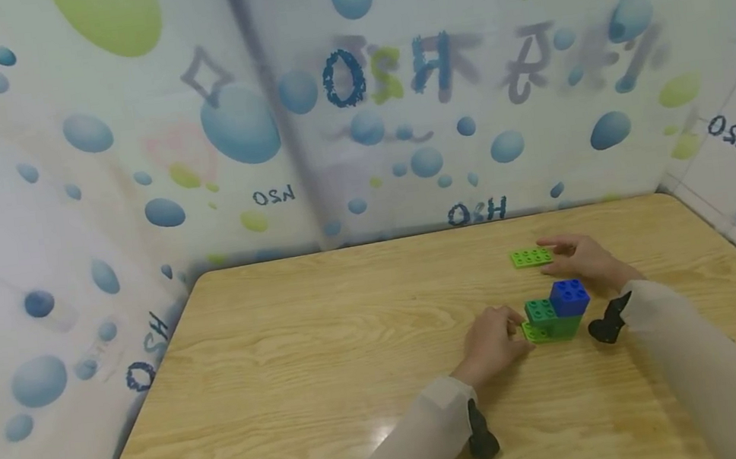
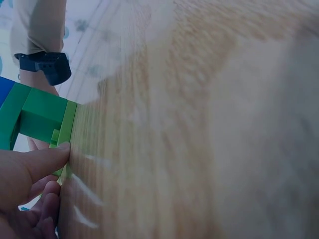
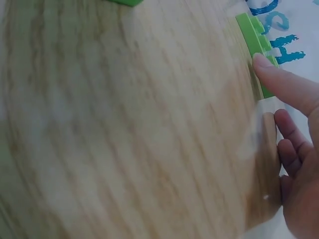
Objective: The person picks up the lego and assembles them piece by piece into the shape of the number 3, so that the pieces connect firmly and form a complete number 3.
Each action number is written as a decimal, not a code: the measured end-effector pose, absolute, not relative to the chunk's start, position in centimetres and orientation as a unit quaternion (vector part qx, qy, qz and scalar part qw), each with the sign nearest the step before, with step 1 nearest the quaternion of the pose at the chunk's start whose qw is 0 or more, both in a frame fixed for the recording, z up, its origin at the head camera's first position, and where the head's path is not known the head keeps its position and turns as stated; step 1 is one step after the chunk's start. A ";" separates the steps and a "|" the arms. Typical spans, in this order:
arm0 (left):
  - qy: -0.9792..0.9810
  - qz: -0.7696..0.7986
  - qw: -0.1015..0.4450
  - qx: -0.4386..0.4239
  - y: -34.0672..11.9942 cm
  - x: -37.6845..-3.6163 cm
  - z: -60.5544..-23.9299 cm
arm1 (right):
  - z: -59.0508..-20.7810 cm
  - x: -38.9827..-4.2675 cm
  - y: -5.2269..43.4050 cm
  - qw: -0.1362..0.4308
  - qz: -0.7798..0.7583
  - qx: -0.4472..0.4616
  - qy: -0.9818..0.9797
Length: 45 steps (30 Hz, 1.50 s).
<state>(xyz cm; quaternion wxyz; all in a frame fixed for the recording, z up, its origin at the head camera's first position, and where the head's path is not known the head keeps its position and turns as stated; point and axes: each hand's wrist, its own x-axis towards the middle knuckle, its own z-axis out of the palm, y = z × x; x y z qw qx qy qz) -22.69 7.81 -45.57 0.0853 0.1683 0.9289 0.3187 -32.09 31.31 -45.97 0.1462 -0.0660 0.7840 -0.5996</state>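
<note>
- Currently, your left hand [image 1: 495, 345] is at the left end of the block stack, with the thumb on one side of the light green base plate [image 1: 535, 332] and other fingers on the far side. You seem to be pinching it, with only a narrow gap between the fingers.
- That low hold probably keeps the stack steady and leaves its top free: the blue brick [image 1: 569, 298] stands at the right, the dark green brick [image 1: 540, 310] beside it.
- The stack sits on the right half of the tabletop [image 1: 318, 327], base plate down, likely for a flat footing.
- Your right hand [image 1: 582, 261] is farther back, at the right end of the loose light green plate [image 1: 531, 257], which lies studs up behind the stack.
- Your right thumb and forefinger are parted around that end; the thumb appears to touch it, but you cannot tell whether they grip.
</note>
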 end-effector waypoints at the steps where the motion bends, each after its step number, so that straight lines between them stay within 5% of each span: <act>1: 0.929 0.317 0.083 0.169 7.9 -22.7 -45.6 | -46.0 -32.1 31.3 0.150 -0.608 -0.063 0.777; 12: 0.931 0.313 0.079 0.171 8.2 -22.4 -45.2 | -46.0 -31.6 31.8 0.163 -0.608 -0.067 0.774; 21: 0.930 0.310 0.074 0.181 8.2 -22.2 -45.1 | -46.1 -30.8 32.2 0.125 -0.616 -0.056 0.776; 34: 0.930 0.317 0.083 0.166 8.3 -22.3 -45.3 | -44.4 -29.9 33.5 0.059 -0.414 -0.061 0.906; 45: 0.924 0.335 0.079 0.167 7.6 -22.3 -45.3 | -42.5 -29.0 32.9 0.057 -0.436 -0.072 0.895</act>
